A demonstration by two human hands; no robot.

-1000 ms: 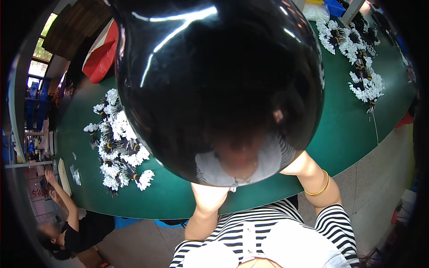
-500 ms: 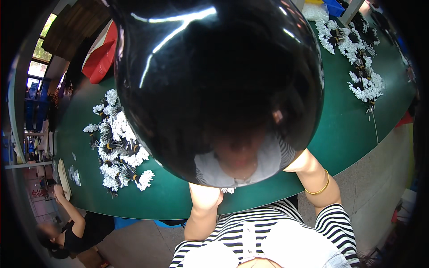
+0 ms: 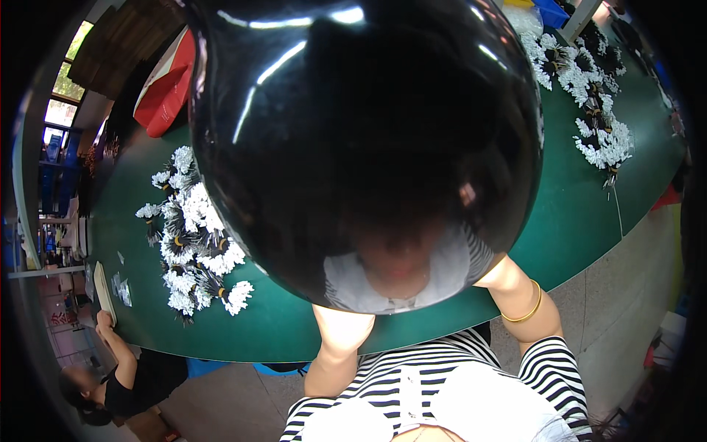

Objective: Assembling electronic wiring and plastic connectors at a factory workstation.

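Observation:
A large glossy black rounded thing (image 3: 368,162) fills the middle of the view and hides most of what is between my arms; its kind I cannot make out. My left hand (image 3: 342,328) shows only its wrist side below the lower edge of this black thing. On the other side, my right hand (image 3: 502,274) disappears behind it too, with a gold bangle (image 3: 524,308) on that forearm. The fingers of both hands are hidden, so what they hold or touch does not show. Nearest on the left lies a pile of white-tipped bundles (image 3: 195,243) with black stems, some tied with yellow bands.
The green table (image 3: 294,331) curves across the view. More white-tipped bundles (image 3: 604,144) lie at the far right, near a blue bin (image 3: 549,13). A red and white bag (image 3: 163,96) is at the far left. Another person (image 3: 121,379) sits at the left end.
The black thing has shifted slightly in the view, and its reflections moved. My left hand turned a little; a white bit beside it is now out of sight. The other person's arm moved.

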